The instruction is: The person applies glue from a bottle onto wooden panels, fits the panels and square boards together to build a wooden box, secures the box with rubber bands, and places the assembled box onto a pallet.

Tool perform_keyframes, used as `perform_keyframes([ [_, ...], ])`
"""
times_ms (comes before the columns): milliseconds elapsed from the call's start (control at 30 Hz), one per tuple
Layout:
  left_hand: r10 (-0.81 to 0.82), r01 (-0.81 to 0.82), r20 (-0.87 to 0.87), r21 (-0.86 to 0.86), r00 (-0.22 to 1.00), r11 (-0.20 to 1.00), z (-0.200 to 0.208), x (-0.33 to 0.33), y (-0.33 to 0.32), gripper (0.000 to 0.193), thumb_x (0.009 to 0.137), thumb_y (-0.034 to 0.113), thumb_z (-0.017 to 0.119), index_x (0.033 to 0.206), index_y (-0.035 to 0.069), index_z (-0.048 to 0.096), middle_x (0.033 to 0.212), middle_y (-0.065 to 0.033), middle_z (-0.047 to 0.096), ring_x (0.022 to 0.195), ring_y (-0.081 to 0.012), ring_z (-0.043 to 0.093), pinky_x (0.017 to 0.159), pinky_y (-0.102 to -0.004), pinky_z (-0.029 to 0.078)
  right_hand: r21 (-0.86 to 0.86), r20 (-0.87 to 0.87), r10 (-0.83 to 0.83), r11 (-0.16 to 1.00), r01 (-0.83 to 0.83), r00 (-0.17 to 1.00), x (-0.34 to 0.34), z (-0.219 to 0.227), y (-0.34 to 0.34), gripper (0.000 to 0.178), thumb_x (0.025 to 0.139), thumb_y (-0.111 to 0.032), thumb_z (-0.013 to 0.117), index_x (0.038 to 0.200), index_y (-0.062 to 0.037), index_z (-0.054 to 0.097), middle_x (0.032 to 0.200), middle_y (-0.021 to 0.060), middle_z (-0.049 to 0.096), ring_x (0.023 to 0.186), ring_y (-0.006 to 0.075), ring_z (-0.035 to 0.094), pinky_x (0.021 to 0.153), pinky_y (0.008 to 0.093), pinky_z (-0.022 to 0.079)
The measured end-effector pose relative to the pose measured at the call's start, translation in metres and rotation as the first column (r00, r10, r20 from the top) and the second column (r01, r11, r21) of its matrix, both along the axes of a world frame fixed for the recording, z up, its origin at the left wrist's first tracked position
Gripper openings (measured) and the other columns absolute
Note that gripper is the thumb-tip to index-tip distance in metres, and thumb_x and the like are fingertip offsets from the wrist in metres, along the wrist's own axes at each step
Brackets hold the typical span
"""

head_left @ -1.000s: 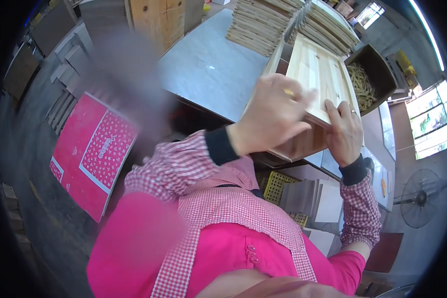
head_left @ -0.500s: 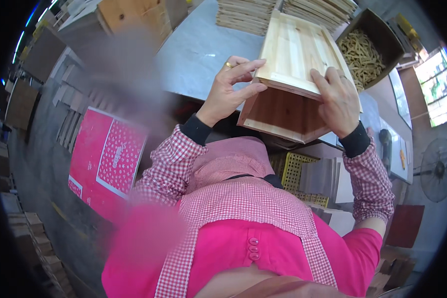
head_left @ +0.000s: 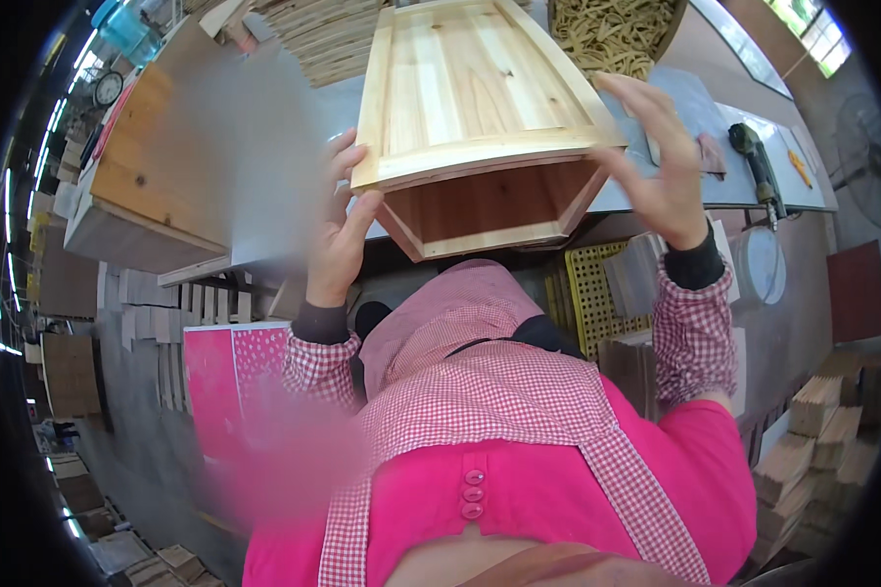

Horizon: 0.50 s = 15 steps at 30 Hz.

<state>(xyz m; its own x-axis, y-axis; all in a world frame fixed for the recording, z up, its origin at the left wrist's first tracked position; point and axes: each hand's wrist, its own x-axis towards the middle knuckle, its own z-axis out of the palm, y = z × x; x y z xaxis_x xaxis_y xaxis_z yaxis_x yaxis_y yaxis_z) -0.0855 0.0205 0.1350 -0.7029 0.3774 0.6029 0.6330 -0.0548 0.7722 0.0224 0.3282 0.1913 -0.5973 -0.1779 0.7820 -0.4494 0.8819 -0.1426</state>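
In the upper centre of the frame, the left hand [head_left: 337, 249] touches one wooden box [head_left: 475, 93]; the right hand [head_left: 672, 181] is spread beside it.

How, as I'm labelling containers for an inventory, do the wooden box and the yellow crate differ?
Colour: the wooden box is pale, with grain and knots; the yellow crate is plain yellow.
Surface: the box is solid on top; the crate is full of holes.
Place: the box is between the left hand and the right hand; the crate sits lower, clear of both.
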Motion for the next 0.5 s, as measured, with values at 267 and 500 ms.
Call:
perform_keyframes([
  [267, 0.031, -0.03, 0.011, -0.095, 0.999, 0.995, -0.003, 0.0, -0.005, 0.035, 0.095, 0.011, 0.051, 0.13, 0.005, 0.05, 0.147, -0.0188, 0.036, 0.136, -0.027, 0.035, 0.111, -0.0381, 0.027, -0.703, 0.022, 0.276, 0.687, -0.182, 0.961, 0.0, -0.054, 0.024, 0.036, 0.082, -0.004, 0.066, 0.117, -0.0003, 0.062, 0.124, 0.0161, 0.06, 0.114, 0.0251, 0.057, 0.093, 0.0318, 0.046],
  [500, 0.051, -0.047, 0.018, -0.167, 0.999, 0.985, -0.005, -0.001, -0.009, 0.038, 0.097, 0.022, 0.052, 0.131, 0.004, 0.049, 0.147, -0.02, 0.035, 0.136, -0.0284, 0.035, 0.112, -0.0399, 0.027, -0.391, 0.064, 0.22, 0.903, -0.178, 0.973, 0.0, -0.039, 0.041, 0.031, 0.086, -0.002, 0.059, 0.116, 0.0038, 0.061, 0.114, 0.0174, 0.064, 0.107, 0.0231, 0.06, 0.091, 0.0332, 0.045],
])
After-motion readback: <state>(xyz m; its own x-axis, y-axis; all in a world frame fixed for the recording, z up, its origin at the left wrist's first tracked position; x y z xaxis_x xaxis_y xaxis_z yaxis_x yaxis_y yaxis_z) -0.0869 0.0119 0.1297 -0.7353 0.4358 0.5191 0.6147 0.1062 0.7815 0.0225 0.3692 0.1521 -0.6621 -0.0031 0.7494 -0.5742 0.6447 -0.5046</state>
